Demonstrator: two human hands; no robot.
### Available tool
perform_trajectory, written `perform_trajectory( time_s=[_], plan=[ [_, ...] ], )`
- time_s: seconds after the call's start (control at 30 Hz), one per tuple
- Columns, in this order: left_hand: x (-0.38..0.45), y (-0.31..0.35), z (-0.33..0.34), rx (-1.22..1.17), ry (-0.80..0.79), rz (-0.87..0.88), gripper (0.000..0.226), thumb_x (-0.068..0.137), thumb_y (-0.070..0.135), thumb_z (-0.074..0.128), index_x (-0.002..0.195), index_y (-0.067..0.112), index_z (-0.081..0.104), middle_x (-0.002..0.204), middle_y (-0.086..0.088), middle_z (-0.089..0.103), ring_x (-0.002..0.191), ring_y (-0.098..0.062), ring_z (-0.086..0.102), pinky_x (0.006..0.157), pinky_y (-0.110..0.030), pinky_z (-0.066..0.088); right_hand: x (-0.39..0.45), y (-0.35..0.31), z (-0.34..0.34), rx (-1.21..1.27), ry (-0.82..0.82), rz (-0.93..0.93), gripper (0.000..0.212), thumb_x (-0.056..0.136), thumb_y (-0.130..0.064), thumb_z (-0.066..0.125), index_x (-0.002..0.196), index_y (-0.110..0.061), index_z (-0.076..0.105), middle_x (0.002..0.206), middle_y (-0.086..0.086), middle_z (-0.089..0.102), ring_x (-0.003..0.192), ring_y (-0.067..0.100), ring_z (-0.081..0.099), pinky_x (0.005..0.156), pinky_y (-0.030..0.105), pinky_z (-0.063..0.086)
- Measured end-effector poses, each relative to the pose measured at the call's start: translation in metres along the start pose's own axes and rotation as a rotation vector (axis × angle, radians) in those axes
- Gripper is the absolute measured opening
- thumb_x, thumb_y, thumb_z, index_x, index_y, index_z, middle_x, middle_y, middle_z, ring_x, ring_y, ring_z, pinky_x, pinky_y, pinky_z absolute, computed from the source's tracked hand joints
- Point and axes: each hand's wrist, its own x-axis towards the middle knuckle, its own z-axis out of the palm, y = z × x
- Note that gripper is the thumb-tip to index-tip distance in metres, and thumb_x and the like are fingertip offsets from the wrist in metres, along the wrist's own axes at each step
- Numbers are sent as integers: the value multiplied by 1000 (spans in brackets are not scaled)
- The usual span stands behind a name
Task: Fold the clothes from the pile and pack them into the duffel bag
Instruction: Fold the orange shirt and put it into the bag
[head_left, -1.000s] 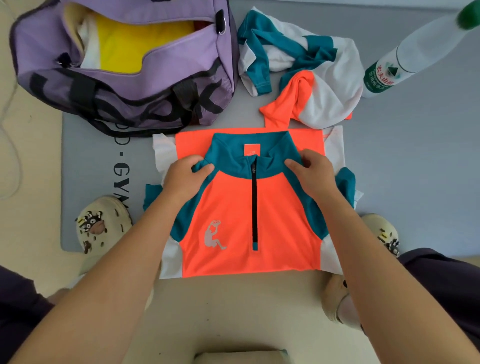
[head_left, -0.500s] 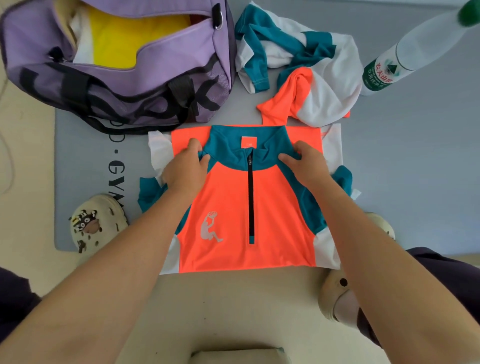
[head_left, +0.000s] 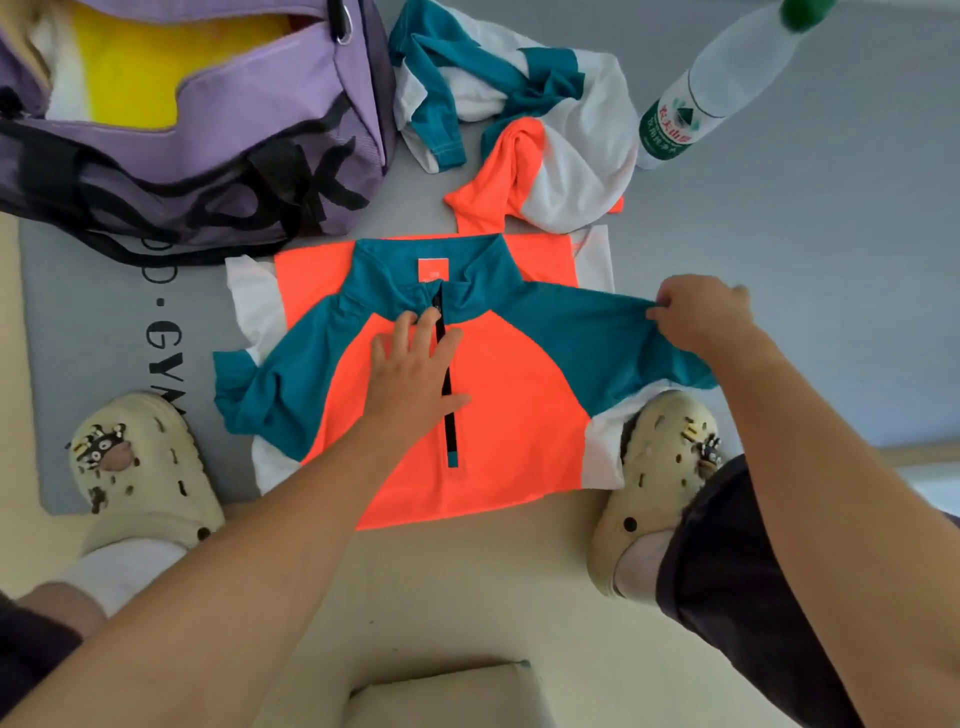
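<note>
The orange zip shirt (head_left: 498, 395) lies flat, front up, partly on the grey mat (head_left: 104, 322). The left hand (head_left: 415, 374) presses its chest with fingers spread flat, over the zip. The right hand (head_left: 701, 317) pinches the teal sleeve (head_left: 613, 332), drawn out sideways. Beyond the shirt's collar lies a crumpled garment (head_left: 524, 130). The purple duffel bag (head_left: 208, 130), beyond the shirt toward the left hand's side, is open, holding yellow fabric (head_left: 145, 83) and something white.

Shirt (head_left: 519, 395): lying centre on mat (head_left: 805, 249)
Duffel bag (head_left: 208, 156): sitting behind-left
Pile (head_left: 519, 119): lying behind shirt
Bottle (head_left: 722, 78): lying right of pile
</note>
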Motion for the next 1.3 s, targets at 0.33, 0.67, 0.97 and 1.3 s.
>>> perform_trajectory(
  time_s=[0.33,0.67,0.97,1.3],
  plan=[
    [-11,9,7,-36,-106,-17,109,71,63,73,155,20,18,163,-12,2,150,-36,-1,116,-58,18,-80,-32,70,757,12,187,22,87,-25,60,88,-5,51,72,7,56,67,26,53,65,34,41],
    [-12,10,4,-50,-171,-39,115,69,61,76,156,23,10,163,-7,-9,150,-31,-10,117,-60,14,-135,-29,127,1234,-273,292,21,96,-18,57,79,-11,48,71,12,57,45,26,63,40,31,48],
    [-14,5,3,-85,-157,-33,114,69,60,77,156,27,10,164,-3,-9,150,-27,-11,117,-61,12,-129,14,101,985,-370,215,23,91,-30,63,82,-12,52,50,9,64,41,22,63,40,25,47],
    [-27,-24,-21,-413,-52,-43,70,81,30,75,143,16,45,155,-12,31,144,-29,26,115,-41,26,-120,-67,76,512,147,-65,25,89,-21,58,108,-7,49,101,12,56,93,33,56,69,39,44]
  ],
)
